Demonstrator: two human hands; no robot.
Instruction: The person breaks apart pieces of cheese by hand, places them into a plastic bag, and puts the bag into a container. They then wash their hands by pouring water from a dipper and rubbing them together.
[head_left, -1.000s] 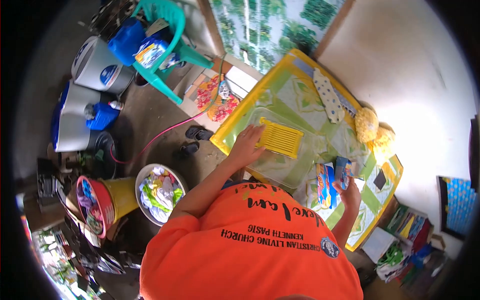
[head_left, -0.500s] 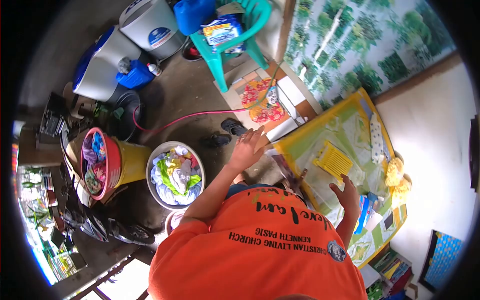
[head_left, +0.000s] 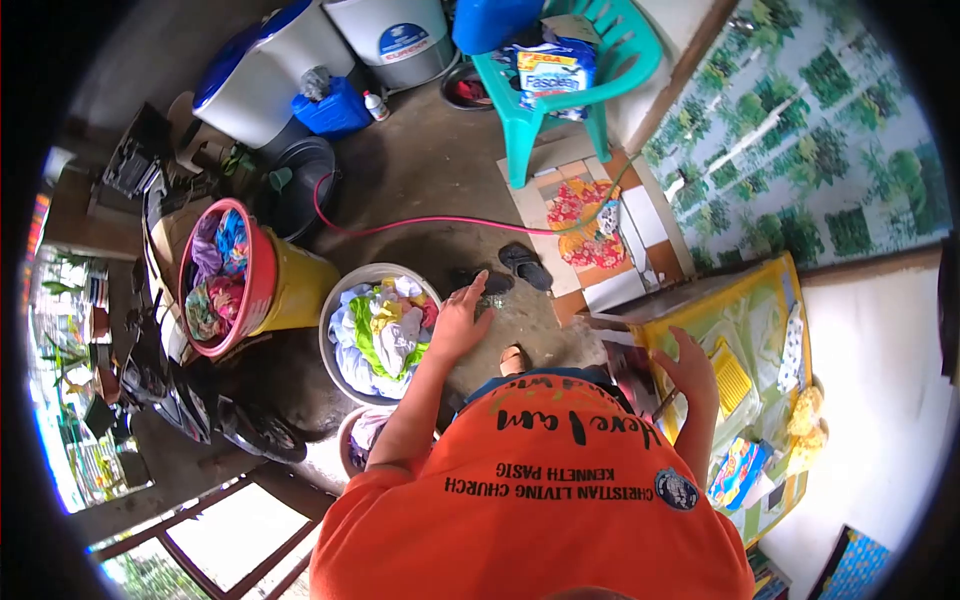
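Prob. btwn holds: L hand (head_left: 460,325) empty, fingers apart, just right of grey basin (head_left: 380,269) w/ laundry (head_left: 392,338). R hand (head_left: 692,372) also empty, fingers loosely spread, by left edge of counter (head_left: 750,305) w/ yellow washboard (head_left: 732,382) and blue-orange packet (head_left: 739,471). Any pick-up from basin wd call for bending, reaching lower, closing fingers on cloth or rim.

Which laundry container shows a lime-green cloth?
The round grey basin beside the left hand in view: lime-green cloth lies among pale pieces. The red basket shows purple, blue and pink laundry; the partly hidden basin below shows none.
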